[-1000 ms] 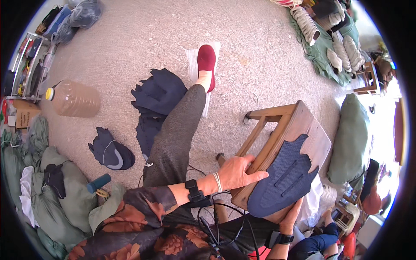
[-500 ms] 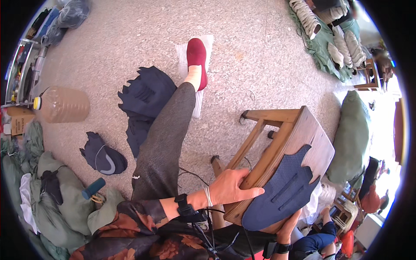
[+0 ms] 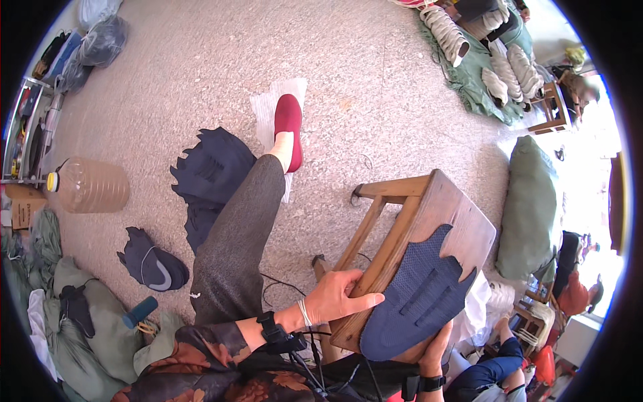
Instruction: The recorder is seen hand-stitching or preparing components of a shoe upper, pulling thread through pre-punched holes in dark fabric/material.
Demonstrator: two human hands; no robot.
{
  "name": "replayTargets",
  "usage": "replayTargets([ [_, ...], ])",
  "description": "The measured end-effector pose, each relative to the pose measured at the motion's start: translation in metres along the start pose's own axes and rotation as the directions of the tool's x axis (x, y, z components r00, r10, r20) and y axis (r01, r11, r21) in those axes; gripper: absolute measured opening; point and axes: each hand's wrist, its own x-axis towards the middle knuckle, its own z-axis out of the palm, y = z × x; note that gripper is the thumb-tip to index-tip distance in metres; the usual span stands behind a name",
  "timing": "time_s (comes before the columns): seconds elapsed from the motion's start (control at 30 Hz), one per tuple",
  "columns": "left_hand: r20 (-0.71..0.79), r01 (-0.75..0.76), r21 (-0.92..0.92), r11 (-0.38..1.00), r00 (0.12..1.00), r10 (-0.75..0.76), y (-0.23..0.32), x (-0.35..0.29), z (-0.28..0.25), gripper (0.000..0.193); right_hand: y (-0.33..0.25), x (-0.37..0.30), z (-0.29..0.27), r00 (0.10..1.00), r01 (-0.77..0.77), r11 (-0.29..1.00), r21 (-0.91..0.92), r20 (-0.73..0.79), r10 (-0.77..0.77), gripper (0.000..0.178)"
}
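Observation:
A dark blue knit shoe upper, with a jagged edge and rows of slits, lies flat on a tilted wooden stool. My left hand grips the stool's long edge, its fingers bent over the side and its thumb reaching onto the upper's left margin. At the upper's lower right margin is my right hand; its fingers are partly hidden by the upper and the stool. More dark blue uppers lie on the floor beside my leg, and a tied bundle of them sits further left.
A large plastic jug lies on its side at the left. Green sacks fill the lower left, with another sack beyond the stool. Pale shoes rest on green cloth at upper right. Another person sits at lower right.
The whole view has shifted, so the floor items appear lower and the stool further left. Both hands keep about the same places on the stool and upper.

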Motion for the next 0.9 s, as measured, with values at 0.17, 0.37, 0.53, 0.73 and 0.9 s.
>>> replayTargets([
  [0.17, 0.004, -0.013, 0.058, 0.998, 1.000, 0.013, -0.002, 0.001, -0.001, 0.061, -0.003, 0.002, 0.002, 0.999, 0.040, 0.995, -0.090, -0.013, -0.042, 0.057],
  [0.37, -0.034, -0.029, 0.023, 0.999, 0.999, 0.030, -0.010, 0.001, 0.004, 0.061, -0.007, 0.003, 0.003, 0.995, 0.044, 0.997, -0.056, 0.092, -0.039, 0.059],
  [0.53, -0.067, -0.048, -0.035, 0.998, 0.997, 0.046, -0.008, -0.004, 0.010, 0.060, -0.009, 0.001, 0.007, 0.994, 0.088, 0.989, -0.122, 0.080, -0.079, 0.058],
  [0.73, -0.023, -0.043, 0.036, 0.998, 0.999, 0.044, -0.016, -0.003, 0.006, 0.066, -0.010, 0.001, 0.011, 0.994, 0.088, 0.990, -0.111, 0.071, -0.081, 0.057],
  [0.9, -0.033, -0.002, 0.038, 0.999, 0.999, 0.003, -0.010, -0.003, 0.009, 0.058, -0.012, 0.002, 0.010, 0.993, 0.094, 0.990, -0.102, 0.081, -0.086, 0.057],
])
